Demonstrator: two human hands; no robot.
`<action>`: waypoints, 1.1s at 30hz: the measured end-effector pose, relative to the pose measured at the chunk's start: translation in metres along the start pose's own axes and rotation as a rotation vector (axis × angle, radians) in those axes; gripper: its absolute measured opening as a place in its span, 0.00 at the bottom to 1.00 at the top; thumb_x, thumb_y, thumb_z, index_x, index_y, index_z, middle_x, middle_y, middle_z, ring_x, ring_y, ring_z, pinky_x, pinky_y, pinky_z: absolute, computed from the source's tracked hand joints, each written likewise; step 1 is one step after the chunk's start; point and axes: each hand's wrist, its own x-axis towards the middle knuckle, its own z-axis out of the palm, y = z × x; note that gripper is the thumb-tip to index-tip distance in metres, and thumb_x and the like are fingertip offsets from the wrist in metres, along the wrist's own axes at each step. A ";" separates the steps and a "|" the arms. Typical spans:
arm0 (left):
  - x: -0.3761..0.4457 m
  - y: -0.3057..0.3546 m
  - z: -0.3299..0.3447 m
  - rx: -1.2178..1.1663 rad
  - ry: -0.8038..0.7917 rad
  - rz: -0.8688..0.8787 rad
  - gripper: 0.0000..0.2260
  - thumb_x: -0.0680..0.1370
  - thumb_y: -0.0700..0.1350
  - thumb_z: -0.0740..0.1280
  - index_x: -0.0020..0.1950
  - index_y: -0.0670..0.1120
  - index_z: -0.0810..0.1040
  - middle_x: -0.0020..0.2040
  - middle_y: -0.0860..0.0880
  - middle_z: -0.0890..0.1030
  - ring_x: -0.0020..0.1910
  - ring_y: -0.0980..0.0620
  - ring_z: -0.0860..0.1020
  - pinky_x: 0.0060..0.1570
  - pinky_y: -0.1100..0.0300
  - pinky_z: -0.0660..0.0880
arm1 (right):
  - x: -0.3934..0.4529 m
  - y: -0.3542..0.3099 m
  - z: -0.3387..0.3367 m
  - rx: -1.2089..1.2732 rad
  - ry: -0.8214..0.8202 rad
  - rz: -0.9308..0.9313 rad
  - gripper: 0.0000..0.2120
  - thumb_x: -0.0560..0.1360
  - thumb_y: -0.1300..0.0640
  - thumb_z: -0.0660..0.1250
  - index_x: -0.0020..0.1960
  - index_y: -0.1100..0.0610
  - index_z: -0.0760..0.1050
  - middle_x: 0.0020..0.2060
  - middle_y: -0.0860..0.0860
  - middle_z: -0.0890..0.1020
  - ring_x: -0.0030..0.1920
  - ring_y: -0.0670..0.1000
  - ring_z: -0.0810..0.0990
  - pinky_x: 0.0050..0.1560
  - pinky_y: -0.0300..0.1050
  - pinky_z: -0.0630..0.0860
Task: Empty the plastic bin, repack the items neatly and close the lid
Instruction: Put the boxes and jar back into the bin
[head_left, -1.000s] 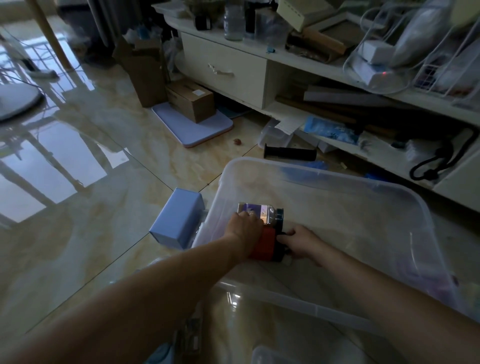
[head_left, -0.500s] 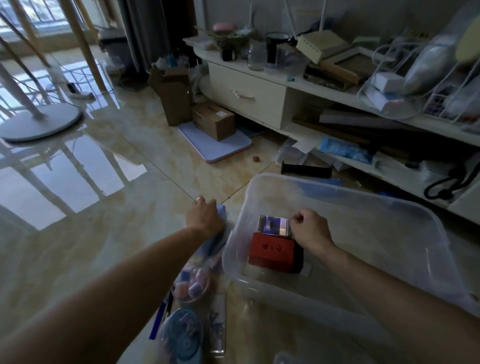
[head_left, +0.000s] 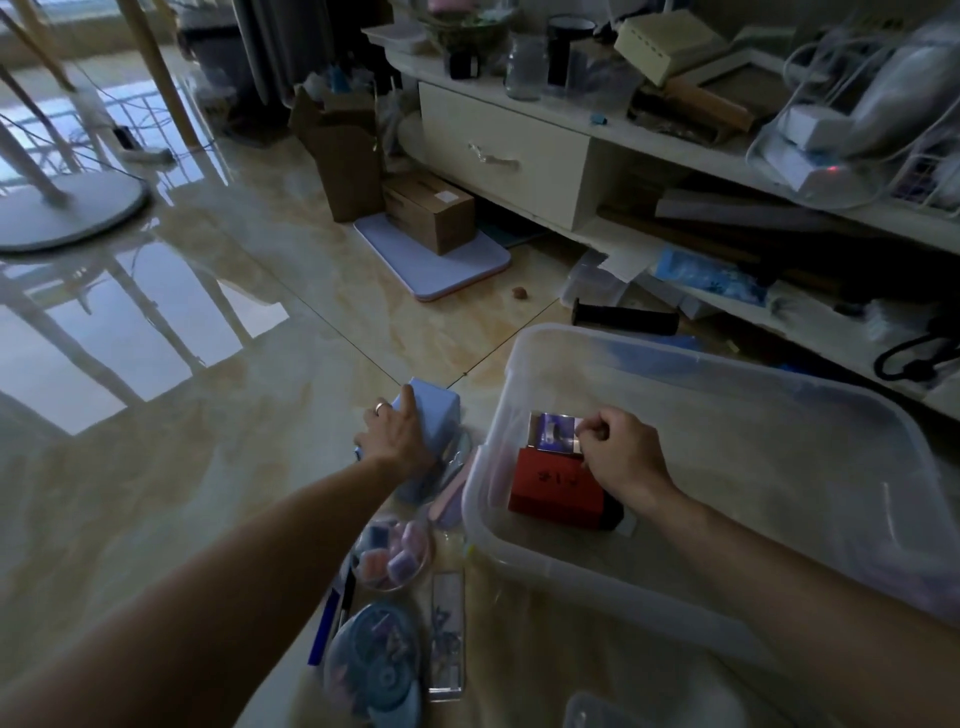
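One view only, from the head camera. The relation that matters sits at centre-left of the frame: the blue box (head_left: 434, 410) lies on the floor (head_left: 208, 415) just outside the left wall of the plastic bin (head_left: 727, 395), and the left hand (head_left: 397, 439) is already on it, fingers (head_left: 408, 402) laid over its near top edge and curled round it, a ring showing on one finger. The box's long axis runs from lower left to upper right, roughly parallel to the bin's left wall, so I judge the carry into the bin to be a short lift up and rightward over the rim.

Right of it, inside the bin at its near left corner, the right hand (head_left: 621, 454) is curled and pinches the edge of a small purple-and-silver pack (head_left: 553, 431), which stands against the far end of a red box (head_left: 558, 491). These two already fill that corner, and the right forearm crosses the bin's near rim, so the open space for the blue box is farther right and back.

Lower centre of the frame, below the left hand, more items wait on the floor: a clear round tub of pastel pieces (head_left: 392, 558), a flat round printed disc (head_left: 374, 660), a narrow clear strip (head_left: 445, 634) and a blue pen (head_left: 324, 629). No lid can be made out with certainty.
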 end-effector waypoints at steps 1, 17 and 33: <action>-0.001 -0.001 -0.005 -0.011 0.029 -0.005 0.46 0.67 0.60 0.76 0.74 0.49 0.53 0.63 0.39 0.69 0.63 0.38 0.68 0.55 0.40 0.73 | -0.001 -0.003 -0.001 -0.009 0.019 -0.010 0.06 0.79 0.57 0.64 0.45 0.53 0.79 0.43 0.50 0.83 0.42 0.50 0.82 0.36 0.42 0.77; -0.087 0.113 -0.120 -0.264 0.371 0.813 0.40 0.64 0.65 0.70 0.70 0.52 0.60 0.60 0.47 0.68 0.58 0.49 0.68 0.60 0.45 0.71 | 0.003 -0.073 -0.113 0.662 -0.111 0.066 0.18 0.78 0.34 0.63 0.61 0.44 0.74 0.54 0.47 0.78 0.57 0.52 0.77 0.56 0.53 0.77; -0.125 0.144 -0.018 0.278 -0.359 1.011 0.28 0.75 0.49 0.72 0.72 0.48 0.68 0.67 0.44 0.72 0.66 0.45 0.70 0.66 0.52 0.67 | -0.035 0.076 -0.072 0.244 -0.747 0.551 0.33 0.67 0.50 0.81 0.68 0.54 0.72 0.64 0.59 0.76 0.61 0.62 0.79 0.56 0.58 0.82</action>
